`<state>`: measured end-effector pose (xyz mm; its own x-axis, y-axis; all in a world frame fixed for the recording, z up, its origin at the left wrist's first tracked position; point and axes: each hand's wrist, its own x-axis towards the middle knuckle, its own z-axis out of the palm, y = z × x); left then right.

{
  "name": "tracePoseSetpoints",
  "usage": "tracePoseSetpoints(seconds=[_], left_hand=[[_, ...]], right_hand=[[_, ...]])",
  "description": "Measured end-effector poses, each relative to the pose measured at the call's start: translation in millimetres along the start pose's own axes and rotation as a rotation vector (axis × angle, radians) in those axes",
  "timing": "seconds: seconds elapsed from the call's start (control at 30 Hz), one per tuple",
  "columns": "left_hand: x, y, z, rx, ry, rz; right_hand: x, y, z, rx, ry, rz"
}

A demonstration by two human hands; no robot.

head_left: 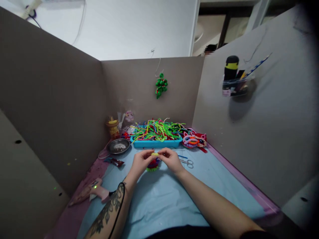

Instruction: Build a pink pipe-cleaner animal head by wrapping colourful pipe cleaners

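My left hand (142, 161) and my right hand (171, 160) meet above the middle of the table. Both are closed, pinching a small yellow fuzzy piece (155, 154) that looks like pipe cleaner between the fingertips. Just beneath the fingers lies a rounded fuzzy craft piece (152, 168) in red, purple and bright green, partly hidden by the hands. Silver scissors (189, 163) rest to the right of my right hand, close to a thin blue stick (183, 156). Behind the hands stands a blue tray (157, 144) heaped with colourful pipe cleaners (161, 129).
On the left are a pink glue gun (101, 191), a dark small packet (116, 162), a metal bowl (118, 146) and a yellow-brown cup (113, 128). Fuzzy craft pieces (193, 141) lie right of the tray. Grey partitions (129, 86) enclose the table; a holder (234, 87) hangs right.
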<state>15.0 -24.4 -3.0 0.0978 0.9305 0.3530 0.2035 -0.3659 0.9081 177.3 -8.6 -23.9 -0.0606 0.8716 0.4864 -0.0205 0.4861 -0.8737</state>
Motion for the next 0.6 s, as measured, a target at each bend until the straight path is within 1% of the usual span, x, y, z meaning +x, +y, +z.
tracePoseSetpoints(seconds=[0.07, 0.13, 0.23, 0.3, 0.37, 0.5, 0.6], left_hand=[[-1.0, -0.2, -1.2, 0.133, 0.036, 0.106], [-2.0, 0.0, -2.3, 0.243, 0.048, 0.209], [-3.2, 0.6, -3.0, 0.33, 0.027, 0.32], [-3.6, 0.9, -2.8, 0.362, 0.002, 0.35], [-3.8, 0.9, -2.3, 0.382, -0.013, 0.358], [-3.5, 0.2, -2.0, 0.367, -0.007, 0.369], [-3.1, -0.2, -2.9, 0.375, -0.011, 0.376]], right_hand=[[1.5, 0.7, 0.6, 0.084, -0.006, 0.084], [1.7, -0.1, 1.6, 0.193, -0.034, 0.163], [0.0, -3.2, 3.2, 0.365, -0.166, 0.36], [-1.0, -5.2, 3.8, 0.425, -0.242, 0.468], [-1.4, -6.4, 3.8, 0.439, -0.251, 0.501], [-0.9, -6.3, 3.0, 0.434, -0.198, 0.476], [-1.0, -5.4, 2.3, 0.423, -0.207, 0.467]])
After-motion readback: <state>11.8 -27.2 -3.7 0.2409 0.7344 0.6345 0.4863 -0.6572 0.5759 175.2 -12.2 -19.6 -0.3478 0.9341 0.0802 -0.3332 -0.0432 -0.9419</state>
